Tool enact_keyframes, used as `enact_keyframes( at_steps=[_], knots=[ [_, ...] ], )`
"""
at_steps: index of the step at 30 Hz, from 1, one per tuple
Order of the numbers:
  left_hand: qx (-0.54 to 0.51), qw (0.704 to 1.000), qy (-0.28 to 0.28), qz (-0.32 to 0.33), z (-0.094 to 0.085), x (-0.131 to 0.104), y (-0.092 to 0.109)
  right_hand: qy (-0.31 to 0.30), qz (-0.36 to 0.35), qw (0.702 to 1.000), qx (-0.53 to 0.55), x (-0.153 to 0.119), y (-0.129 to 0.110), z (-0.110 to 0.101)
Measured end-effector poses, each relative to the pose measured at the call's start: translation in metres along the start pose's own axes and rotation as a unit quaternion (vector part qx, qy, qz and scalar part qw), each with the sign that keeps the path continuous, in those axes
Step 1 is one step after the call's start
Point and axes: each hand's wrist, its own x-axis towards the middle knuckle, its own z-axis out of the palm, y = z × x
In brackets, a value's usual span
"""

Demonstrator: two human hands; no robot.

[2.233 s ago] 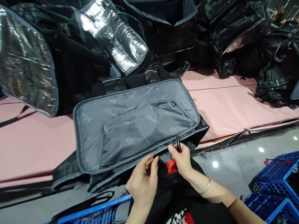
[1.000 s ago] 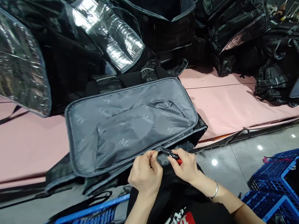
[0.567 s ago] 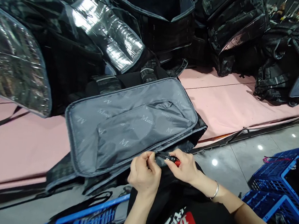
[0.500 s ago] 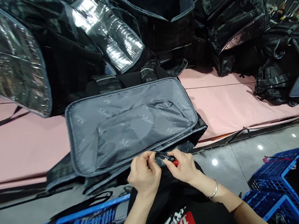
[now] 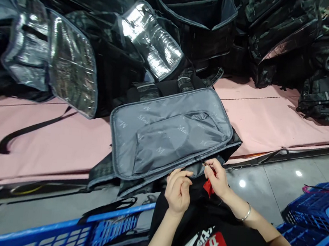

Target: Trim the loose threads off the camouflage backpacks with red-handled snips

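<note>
Backpack lies on the pink counter at the front edge, its grey lining with pale lettering facing up and its near side reaching past the edge toward the person. At that near side, the right hand has its grip closed around a slim dark tool, whose tip points at the seam; a red cloth hangs under the fingers. A silver bracelet circles the right wrist. The left hand is just beside the same seam, fingers bent and thumb near the forefinger; whether its grip holds any fabric or thread, I cannot tell. Behind, dark bags crowd the counter, among them one with a shiny silver flap to the left. A loose black strap trails across the pink cover. Below, a blue basket stands before the counter, and blue crates stand on the floor at right.
</note>
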Motion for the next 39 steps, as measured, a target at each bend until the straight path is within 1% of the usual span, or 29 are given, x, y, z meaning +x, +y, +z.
enact_keyframes(
  at_steps=[2,5,7,9,12,14,17,19,21,25,29,32,36,39],
  knots=[
    [-0.033,0.998,0.021,-0.048,-0.005,-0.006,-0.003,-0.014,0.005,1.0,0.025,0.002,0.004,0.005],
    [-0.085,0.979,0.081,-0.166,-0.014,-0.015,-0.009,-0.032,0.004,0.999,0.017,0.004,0.005,0.011],
    [-0.13,0.954,0.123,-0.241,-0.021,-0.017,-0.013,-0.04,-0.007,0.999,0.008,0.004,0.001,0.015],
    [-0.185,0.922,0.153,-0.304,-0.028,-0.016,-0.017,-0.049,-0.022,0.999,-0.002,0.002,-0.004,0.018],
    [-0.258,0.873,0.17,-0.379,-0.037,-0.009,-0.018,-0.072,-0.039,0.996,-0.032,-0.004,-0.011,0.024],
    [-0.289,0.846,0.176,-0.412,-0.041,-0.002,-0.014,-0.081,-0.056,0.993,-0.068,-0.007,-0.014,0.029],
    [-0.323,0.82,0.189,-0.433,-0.043,0.006,-0.004,-0.074,-0.112,0.982,-0.129,-0.01,-0.016,0.038],
    [-0.337,0.812,0.196,-0.435,-0.044,0.01,0.002,-0.067,-0.152,0.974,-0.153,-0.01,-0.016,0.043],
    [-0.346,0.807,0.202,-0.434,-0.044,0.013,0.007,-0.065,-0.172,0.968,-0.169,-0.009,-0.016,0.047],
    [-0.356,0.803,0.211,-0.428,-0.043,0.015,0.009,-0.069,-0.172,0.964,-0.192,-0.007,-0.018,0.052],
    [-0.363,0.803,0.21,-0.423,-0.042,0.014,0.009,-0.083,-0.175,0.959,-0.205,-0.004,-0.02,0.056],
    [-0.368,0.802,0.207,-0.423,-0.041,0.013,0.009,-0.083,-0.188,0.956,-0.211,-0.002,-0.02,0.057],
    [-0.371,0.799,0.205,-0.426,-0.042,0.013,0.009,-0.076,-0.206,0.953,-0.208,-0.001,-0.02,0.057],
    [-0.372,0.8,0.197,-0.427,-0.043,0.013,0.009,-0.094,-0.197,0.955,-0.199,-0.004,-0.02,0.055]
  ],
)
